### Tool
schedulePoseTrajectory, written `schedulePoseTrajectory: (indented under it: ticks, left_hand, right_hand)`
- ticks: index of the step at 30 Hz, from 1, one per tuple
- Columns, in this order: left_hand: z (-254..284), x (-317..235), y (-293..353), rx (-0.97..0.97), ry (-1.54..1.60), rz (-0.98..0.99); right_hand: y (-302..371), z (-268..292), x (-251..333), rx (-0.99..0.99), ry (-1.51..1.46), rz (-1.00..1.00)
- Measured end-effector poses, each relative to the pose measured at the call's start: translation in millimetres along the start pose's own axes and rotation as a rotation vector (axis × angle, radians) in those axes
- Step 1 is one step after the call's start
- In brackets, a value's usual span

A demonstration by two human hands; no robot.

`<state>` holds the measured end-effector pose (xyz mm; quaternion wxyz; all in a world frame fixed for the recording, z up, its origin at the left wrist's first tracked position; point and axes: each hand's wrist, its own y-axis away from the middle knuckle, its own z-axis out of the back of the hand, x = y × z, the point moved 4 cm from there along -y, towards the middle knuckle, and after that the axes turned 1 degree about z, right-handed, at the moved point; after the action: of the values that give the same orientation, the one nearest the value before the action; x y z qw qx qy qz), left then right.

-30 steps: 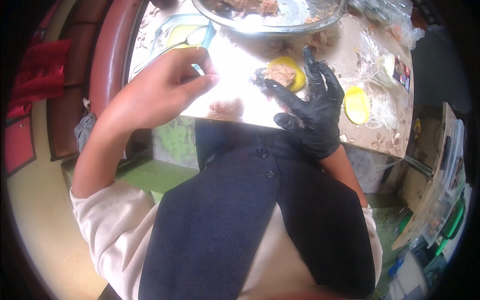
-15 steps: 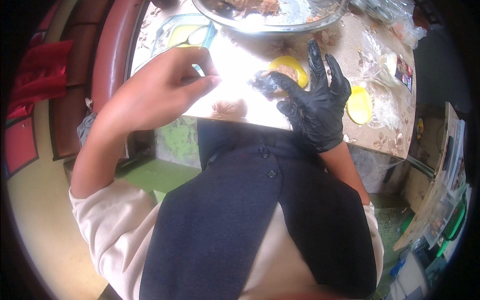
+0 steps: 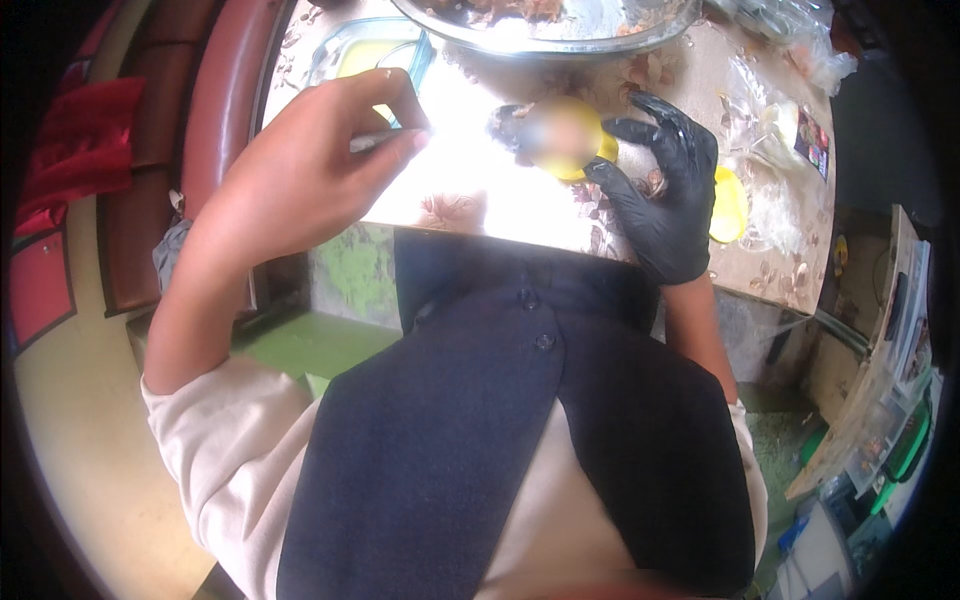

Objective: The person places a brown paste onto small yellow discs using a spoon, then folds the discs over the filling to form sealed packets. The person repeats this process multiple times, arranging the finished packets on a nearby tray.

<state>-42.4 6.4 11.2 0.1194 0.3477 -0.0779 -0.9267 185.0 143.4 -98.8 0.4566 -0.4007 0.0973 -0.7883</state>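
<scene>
My right hand [image 3: 665, 190], in a black glove, has its thumb and forefinger at the right rim of a round yellow dish [image 3: 603, 150], seemingly pinching it. A blurred pinkish patch covers the dish's middle, so its contents are unclear. Clear crumpled film [image 3: 508, 128] touches its left side, partly lost in glare. My bare left hand [image 3: 335, 165] hovers over the table's left part, thumb and fingers drawn together. Something pale shows between them, too small to name. Right of my gloved hand lies a flat yellow oval piece [image 3: 731, 205].
At the far side stands a large metal basin [image 3: 560, 45] with brownish-pink mince. A glass container [image 3: 325, 62] with something yellow sits far left. Clear plastic bags [image 3: 765, 110] lie at the right. The patterned tabletop's [image 3: 440, 212] front edge is close to my body.
My right hand has shifted right, its fingers curling from spread to the dish's rim, and more of the dish shows. My left hand has moved slightly left.
</scene>
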Motion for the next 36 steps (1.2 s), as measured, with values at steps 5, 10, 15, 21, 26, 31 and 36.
schedulePoseTrajectory:
  ticks: [5, 10, 15, 21, 26, 31, 36]
  left_hand:
    - [-1, -3, 1, -0.007, -0.022, -0.001]
    - [-5, -9, 4, -0.064, 0.0, 0.043]
    - [-21, -8, 10, -0.193, -0.016, 0.069]
    - [-40, -4, 19, -0.265, -0.161, -0.013]
    - [-44, 1, 29, -0.378, -0.353, -0.133]
    - [-49, 8, 33, -0.436, -0.351, -0.182]
    - [-54, 12, 33, -0.448, -0.337, -0.11]
  right_hand:
    - [-10, -13, -4, 0.126, 0.033, 0.081]
    - [-13, -20, -3, 0.027, 0.144, 0.19]
    - [-9, -21, -4, -0.019, 0.216, 0.159]
    - [-5, -10, -3, -0.128, 0.182, 0.124]
    - [-4, -9, -7, -0.04, 0.122, 0.01]
    - [-1, -17, -8, -0.037, 0.156, 0.063]
    - [2, -20, -10, -0.09, 0.182, 0.093]
